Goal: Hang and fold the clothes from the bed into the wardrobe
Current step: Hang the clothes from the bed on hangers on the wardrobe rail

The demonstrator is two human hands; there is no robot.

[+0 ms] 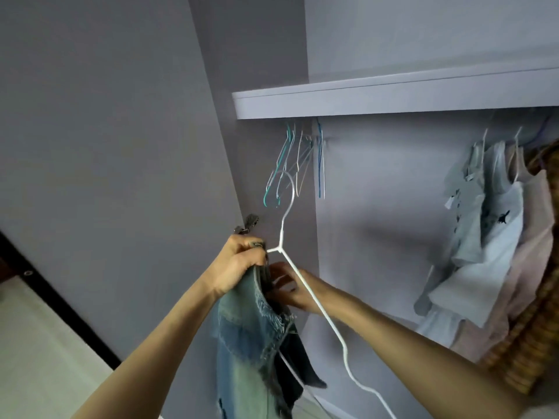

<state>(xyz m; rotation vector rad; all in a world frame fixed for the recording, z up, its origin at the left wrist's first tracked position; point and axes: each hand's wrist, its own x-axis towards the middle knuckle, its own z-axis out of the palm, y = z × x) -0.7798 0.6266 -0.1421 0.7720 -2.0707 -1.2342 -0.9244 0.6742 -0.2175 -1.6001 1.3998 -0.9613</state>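
A faded, frayed denim garment [251, 343] hangs from my left hand [239, 264], which grips its top edge together with one arm of a white wire hanger [314, 297]. My right hand [290, 290] is just behind, its fingers pinching the denim under the hanger's neck. The hanger's hook points up toward the wardrobe rail, below the several empty wire hangers [290, 164] hanging there. The rail itself is hidden behind the grey shelf [393, 98].
Pale tops and a pink garment [490, 225] hang at the right of the wardrobe, beside a brown woven item [538, 297]. The open wardrobe door [106, 146] stands at my left, with a metal hinge [249, 222] near my left hand.
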